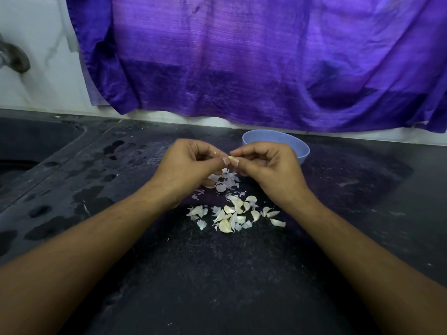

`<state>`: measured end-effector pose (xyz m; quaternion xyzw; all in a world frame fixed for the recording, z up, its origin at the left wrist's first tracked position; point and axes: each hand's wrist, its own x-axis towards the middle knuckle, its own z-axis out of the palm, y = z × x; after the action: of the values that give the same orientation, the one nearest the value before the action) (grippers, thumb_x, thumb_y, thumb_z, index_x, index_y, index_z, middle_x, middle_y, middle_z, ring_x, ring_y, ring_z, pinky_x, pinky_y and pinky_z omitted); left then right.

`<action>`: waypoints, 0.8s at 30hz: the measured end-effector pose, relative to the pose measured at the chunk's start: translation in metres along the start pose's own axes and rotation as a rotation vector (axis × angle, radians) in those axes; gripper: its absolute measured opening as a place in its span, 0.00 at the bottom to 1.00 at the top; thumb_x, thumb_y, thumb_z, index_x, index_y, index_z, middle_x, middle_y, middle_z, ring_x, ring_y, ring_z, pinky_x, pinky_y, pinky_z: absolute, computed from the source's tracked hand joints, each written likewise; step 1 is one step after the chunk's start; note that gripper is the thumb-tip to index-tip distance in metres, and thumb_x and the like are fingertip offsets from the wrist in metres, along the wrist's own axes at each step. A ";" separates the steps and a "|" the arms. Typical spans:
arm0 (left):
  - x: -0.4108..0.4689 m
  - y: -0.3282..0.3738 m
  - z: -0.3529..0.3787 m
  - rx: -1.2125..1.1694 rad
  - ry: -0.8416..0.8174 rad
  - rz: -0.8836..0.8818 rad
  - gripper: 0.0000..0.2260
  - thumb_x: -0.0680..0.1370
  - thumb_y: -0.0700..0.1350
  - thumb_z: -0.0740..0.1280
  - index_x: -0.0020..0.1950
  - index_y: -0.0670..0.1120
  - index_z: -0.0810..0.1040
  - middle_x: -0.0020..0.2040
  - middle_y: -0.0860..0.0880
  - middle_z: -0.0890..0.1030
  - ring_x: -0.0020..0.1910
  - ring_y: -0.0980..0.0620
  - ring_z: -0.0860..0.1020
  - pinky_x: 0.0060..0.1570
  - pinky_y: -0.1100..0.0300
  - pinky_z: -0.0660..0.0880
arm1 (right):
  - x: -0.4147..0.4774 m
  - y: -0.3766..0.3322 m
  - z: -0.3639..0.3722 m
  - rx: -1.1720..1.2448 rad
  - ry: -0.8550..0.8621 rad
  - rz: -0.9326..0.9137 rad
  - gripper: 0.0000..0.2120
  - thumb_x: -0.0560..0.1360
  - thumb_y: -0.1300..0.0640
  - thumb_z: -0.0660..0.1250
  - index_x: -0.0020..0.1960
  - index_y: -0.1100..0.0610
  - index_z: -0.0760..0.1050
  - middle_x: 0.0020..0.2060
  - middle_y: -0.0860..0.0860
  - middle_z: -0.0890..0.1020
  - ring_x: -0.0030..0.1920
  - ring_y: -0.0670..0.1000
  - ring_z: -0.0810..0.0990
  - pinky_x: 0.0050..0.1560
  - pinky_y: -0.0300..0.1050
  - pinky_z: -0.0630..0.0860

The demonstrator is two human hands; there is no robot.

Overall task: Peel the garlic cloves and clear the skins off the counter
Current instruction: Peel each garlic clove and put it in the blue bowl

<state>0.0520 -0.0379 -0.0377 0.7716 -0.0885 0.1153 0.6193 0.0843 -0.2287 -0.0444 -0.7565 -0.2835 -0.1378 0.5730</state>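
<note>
**Clove pinched between two hands, above the pile**

One pale garlic clove [231, 157], held up off the counter [217, 274] at the meeting point of both sets of fingertips. Gripped from the left by the left hand [193, 163], thumb and forefinger closed on it, remaining fingers curled underneath. Pinched from the right by the right hand [268, 165] in the same manner, fingers bent inward. Both forearms stretched forward from the near edge.

Directly below the hands, thin white skins [226, 180] scattered on the dark surface. Nearer the viewer, loose cloves [238, 213] lying in a small heap, mixed with more papery scraps.

Just behind the right hand, a blue bowl [298, 151], partly hidden by it; contents impossible to tell. Dark wet patches across the counter to the left, then a sink [29, 146] at the left edge, with a metal tap [15, 58] above it. Along the back, a white wall [36, 25], with a purple cloth [242, 56] hanging in front of most of it.
</note>
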 end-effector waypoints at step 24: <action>0.005 -0.004 -0.005 0.012 0.029 -0.112 0.07 0.78 0.42 0.71 0.44 0.39 0.84 0.39 0.43 0.83 0.40 0.51 0.83 0.41 0.53 0.83 | -0.002 -0.007 0.006 0.161 -0.068 0.041 0.06 0.78 0.65 0.72 0.55 0.64 0.84 0.45 0.57 0.88 0.44 0.54 0.88 0.46 0.47 0.84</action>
<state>0.0574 -0.0324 -0.0393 0.7773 -0.0355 0.0920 0.6214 0.0775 -0.2220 -0.0416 -0.7178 -0.2977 -0.0769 0.6247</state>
